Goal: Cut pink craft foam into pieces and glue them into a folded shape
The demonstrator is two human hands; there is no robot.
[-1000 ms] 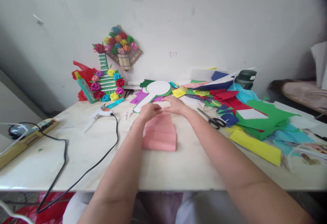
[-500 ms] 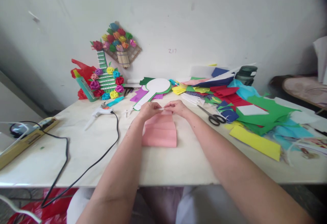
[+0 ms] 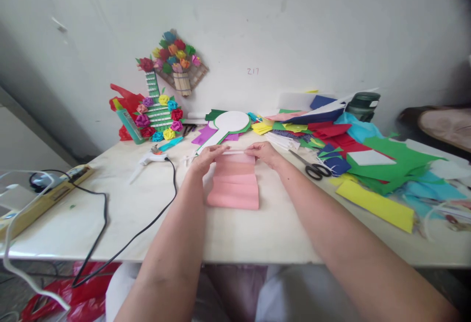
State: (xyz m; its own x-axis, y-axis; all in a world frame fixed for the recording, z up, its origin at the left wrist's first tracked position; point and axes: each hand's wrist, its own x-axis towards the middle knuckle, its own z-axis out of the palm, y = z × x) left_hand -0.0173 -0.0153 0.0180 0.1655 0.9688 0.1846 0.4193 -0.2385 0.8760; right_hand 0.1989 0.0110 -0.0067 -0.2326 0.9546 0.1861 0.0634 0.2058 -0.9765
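Note:
A pink strip of crepe paper point(image 3: 235, 185) lies on the table between my forearms, its near end flat and its far edge raised between my hands. Along that far edge runs a thin white rod or rolled edge point(image 3: 235, 152); I cannot tell which. My left hand point(image 3: 209, 158) pinches its left end, and my right hand point(image 3: 264, 152) pinches the right end. Just beyond my hands lies a white round shape with a handle point(image 3: 230, 123), edged in green.
A white glue gun point(image 3: 150, 159) with a black cord lies left. Scissors point(image 3: 315, 170) and heaped coloured paper point(image 3: 390, 160) are at right. Paper-flower crafts point(image 3: 162, 116), a glue bottle point(image 3: 127, 123) and a power strip point(image 3: 73, 180) stand or lie further left.
My hands have moved apart along the far edge of the pink paper, and the white line between them now shows. The whole view has shifted slightly.

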